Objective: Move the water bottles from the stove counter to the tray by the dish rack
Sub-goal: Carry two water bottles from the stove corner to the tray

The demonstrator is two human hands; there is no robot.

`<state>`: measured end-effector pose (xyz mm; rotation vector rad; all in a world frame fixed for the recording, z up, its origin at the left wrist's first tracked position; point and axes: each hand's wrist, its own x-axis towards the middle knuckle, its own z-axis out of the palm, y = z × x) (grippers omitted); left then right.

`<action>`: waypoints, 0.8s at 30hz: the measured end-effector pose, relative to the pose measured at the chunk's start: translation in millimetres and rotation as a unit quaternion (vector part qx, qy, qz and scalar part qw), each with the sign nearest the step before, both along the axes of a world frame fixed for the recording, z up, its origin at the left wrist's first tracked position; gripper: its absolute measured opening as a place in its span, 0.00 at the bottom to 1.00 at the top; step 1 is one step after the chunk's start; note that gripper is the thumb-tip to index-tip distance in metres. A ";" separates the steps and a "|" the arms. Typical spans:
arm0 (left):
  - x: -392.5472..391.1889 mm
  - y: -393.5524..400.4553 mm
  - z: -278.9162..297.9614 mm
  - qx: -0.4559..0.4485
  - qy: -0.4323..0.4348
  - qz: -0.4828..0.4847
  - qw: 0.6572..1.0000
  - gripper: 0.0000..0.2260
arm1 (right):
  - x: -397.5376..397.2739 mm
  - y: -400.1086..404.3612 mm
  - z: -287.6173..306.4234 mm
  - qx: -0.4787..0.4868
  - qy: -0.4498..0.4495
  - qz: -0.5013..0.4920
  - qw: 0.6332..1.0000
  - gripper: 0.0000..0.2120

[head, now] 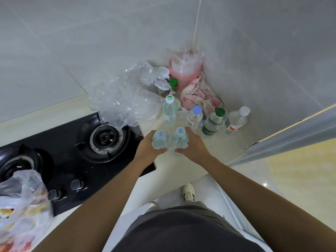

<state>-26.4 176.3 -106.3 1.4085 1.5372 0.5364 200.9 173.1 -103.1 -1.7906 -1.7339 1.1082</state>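
Grip: left hand [148,149] holds bottle [159,140] | right hand [190,145] holds second bottle [180,138] | labels unreadable

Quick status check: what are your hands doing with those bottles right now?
Left hand grips one bottle; right hand grips another. Four more bottles wait upright behind. Crumpled plastic wrap lies left, clear of the hands.

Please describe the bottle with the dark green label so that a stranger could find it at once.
Start at the stove and go right along the counter toward the corner. Behind the two held bottles stands a row of bottles; the green one is second from the right, the only one with a green cap and dark label.
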 end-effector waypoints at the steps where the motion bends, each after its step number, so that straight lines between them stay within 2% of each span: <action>1: 1.0 -0.8 -1.5 -0.003 -0.003 0.004 1.000 0.29 | 1.0 1.7 -1.5 -0.008 0.005 -0.002 1.000 0.35; 5: -1.4 -4.0 11.6 0.004 0.005 0.028 1.000 0.28 | 6.1 8.5 2.8 -0.017 0.019 -0.006 1.000 0.36; 8: -10.0 -0.7 28.3 0.014 0.005 0.053 0.999 0.26 | 8.0 18.8 14.3 -0.007 0.054 0.014 0.998 0.34; 14: -38.7 -4.4 75.3 0.016 -0.102 0.170 0.980 0.20 | -14.4 52.7 60.7 -0.011 0.193 0.073 0.978 0.27; 19: -58.5 -37.2 123.9 0.056 -0.156 0.264 0.950 0.15 | -58.2 71.9 113.3 -0.027 0.286 0.129 0.949 0.30; 22: -71.5 -66.5 143.6 0.089 -0.156 0.321 0.930 0.13 | -86.6 69.0 136.3 -0.062 0.323 0.186 0.926 0.19; 24: -78.4 -88.6 155.3 0.112 -0.163 0.360 0.912 0.12 | -105.6 59.4 149.4 -0.080 0.340 0.222 0.910 0.15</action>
